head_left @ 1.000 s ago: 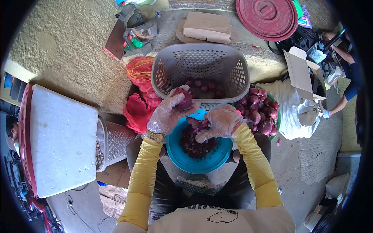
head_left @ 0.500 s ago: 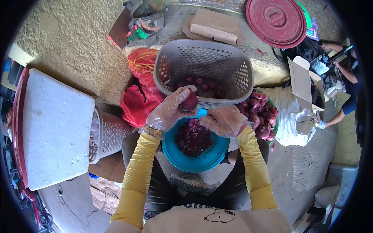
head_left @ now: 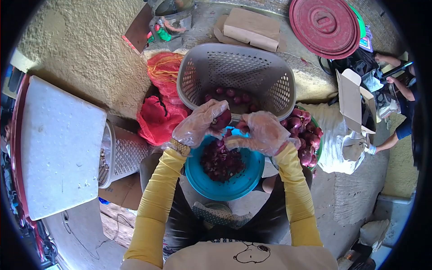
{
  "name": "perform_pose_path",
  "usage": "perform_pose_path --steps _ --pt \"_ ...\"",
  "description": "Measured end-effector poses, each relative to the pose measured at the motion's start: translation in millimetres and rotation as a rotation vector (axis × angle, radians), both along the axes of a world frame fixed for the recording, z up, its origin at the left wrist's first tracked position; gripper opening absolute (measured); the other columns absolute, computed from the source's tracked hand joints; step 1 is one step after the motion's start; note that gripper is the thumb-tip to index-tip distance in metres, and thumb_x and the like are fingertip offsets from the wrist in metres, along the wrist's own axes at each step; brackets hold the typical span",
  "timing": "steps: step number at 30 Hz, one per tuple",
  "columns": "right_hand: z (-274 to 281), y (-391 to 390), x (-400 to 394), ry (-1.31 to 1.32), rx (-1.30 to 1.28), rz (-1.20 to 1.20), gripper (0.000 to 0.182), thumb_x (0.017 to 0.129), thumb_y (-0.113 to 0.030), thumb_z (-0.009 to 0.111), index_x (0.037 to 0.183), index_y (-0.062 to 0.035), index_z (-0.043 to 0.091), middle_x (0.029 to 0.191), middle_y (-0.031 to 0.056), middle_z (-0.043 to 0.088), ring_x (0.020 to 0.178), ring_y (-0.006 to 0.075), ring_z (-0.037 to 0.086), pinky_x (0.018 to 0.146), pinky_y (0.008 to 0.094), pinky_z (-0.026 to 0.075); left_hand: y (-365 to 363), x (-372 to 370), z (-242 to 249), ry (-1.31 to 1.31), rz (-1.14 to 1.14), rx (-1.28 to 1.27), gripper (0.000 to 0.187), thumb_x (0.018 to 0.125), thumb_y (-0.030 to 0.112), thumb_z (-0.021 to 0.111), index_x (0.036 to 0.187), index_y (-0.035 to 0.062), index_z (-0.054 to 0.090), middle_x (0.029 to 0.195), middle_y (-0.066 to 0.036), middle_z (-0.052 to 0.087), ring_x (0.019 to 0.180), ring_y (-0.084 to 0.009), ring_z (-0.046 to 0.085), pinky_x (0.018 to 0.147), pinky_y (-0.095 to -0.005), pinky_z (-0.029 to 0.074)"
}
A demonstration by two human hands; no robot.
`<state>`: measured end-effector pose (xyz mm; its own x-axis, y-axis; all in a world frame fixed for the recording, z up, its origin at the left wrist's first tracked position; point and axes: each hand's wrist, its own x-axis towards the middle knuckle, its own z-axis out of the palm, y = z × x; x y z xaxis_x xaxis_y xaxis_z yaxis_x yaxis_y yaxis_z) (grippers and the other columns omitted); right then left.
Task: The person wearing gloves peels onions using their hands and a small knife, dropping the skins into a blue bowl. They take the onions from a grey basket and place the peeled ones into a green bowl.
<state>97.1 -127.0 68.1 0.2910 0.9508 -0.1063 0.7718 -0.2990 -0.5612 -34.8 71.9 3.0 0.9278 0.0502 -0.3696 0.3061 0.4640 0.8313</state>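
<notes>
My left hand (head_left: 198, 125), in a clear plastic glove, is closed around a red onion (head_left: 222, 119). Facing it, my gloved right hand (head_left: 265, 132) has its fingers curled together, with a small dark reddish patch at the fingertips that I cannot make out. Both hands are over the far side of a blue basin (head_left: 225, 194) between my knees. Dark red onion skins (head_left: 222, 162) lie in the basin. Beyond my hands stands a grey perforated basket (head_left: 238, 49) with several red onions (head_left: 231, 92) at its bottom. A heap of red onions (head_left: 306, 135) is beside my right hand.
Red mesh sacks (head_left: 157, 114) lie left of the grey basket. Further left, a white foam board (head_left: 63, 148) rests beside another perforated basket (head_left: 128, 150). A white sack (head_left: 333, 139) and an opened carton (head_left: 353, 96) stand at the right. Another person's leg (head_left: 388, 141) shows at the far right.
My right hand has moved slightly up, and its fingers have curled in; a reddish patch now shows there. The onion in my left hand has turned a little and sits lower behind the fingers.
</notes>
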Motion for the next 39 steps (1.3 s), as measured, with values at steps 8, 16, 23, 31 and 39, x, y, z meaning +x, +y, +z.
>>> perform_pose_path --steps 8,16,23,31,39 --pt "-32 2 6 -0.21 0.25 -0.132 0.067 0.069 -0.066 0.084 0.088 -0.0038 0.068 0.074 0.0155 0.067 0.077 0.0376 0.068 0.071 0.0465 0.052 -2 7 -37 -0.806 -0.037 1.123 0.083 0.085 -0.01 0.07 0.157 0.0136 0.036 0.137 -0.016 0.058 0.117 -0.0313 0.063 0.099 -0.0412 0.056" --pt "-33 -2 8 -0.312 0.259 -0.17 0.068 0.072 -0.07 0.08 0.087 -0.0049 0.068 0.072 0.0163 0.064 0.078 0.0404 0.067 0.073 0.0485 0.052 -13 17 -32 -0.42 -0.041 0.55 0.041 0.108 0.034 0.053 0.136 0.0029 0.055 0.123 -0.01 0.065 0.109 -0.0201 0.065 0.09 -0.0348 0.057" --pt "-30 -1 7 -0.293 0.126 -0.155 0.06 0.077 -0.066 0.077 0.094 -0.0091 0.071 0.079 0.0125 0.07 0.082 0.0359 0.07 0.075 0.0459 0.054 -29 14 7 -0.087 0.068 0.237 0.051 0.107 0.052 0.048 0.122 0.0061 0.064 0.108 -0.005 0.069 0.08 -0.0105 0.062 0.064 -0.0257 0.05" --pt "-38 1 6 -0.299 0.122 -0.12 0.067 0.084 -0.067 0.071 0.092 -0.0009 0.071 0.075 0.0191 0.067 0.079 0.0393 0.067 0.073 0.0477 0.052 -31 12 6 -0.132 0.101 0.34 0.05 0.108 0.051 0.049 0.123 0.0054 0.063 0.107 -0.003 0.067 0.078 -0.0101 0.063 0.064 -0.0249 0.052" --pt "-50 2 4 -0.33 0.199 -0.003 0.059 0.089 -0.066 0.066 0.085 -0.0081 0.075 0.064 0.0168 0.063 0.066 0.0383 0.065 0.065 0.0475 0.051 -11 8 -63 -0.488 0.102 0.743 0.037 0.109 0.038 0.053 0.125 0.0056 0.062 0.112 -0.003 0.068 0.103 -0.0142 0.065 0.087 -0.0319 0.057"
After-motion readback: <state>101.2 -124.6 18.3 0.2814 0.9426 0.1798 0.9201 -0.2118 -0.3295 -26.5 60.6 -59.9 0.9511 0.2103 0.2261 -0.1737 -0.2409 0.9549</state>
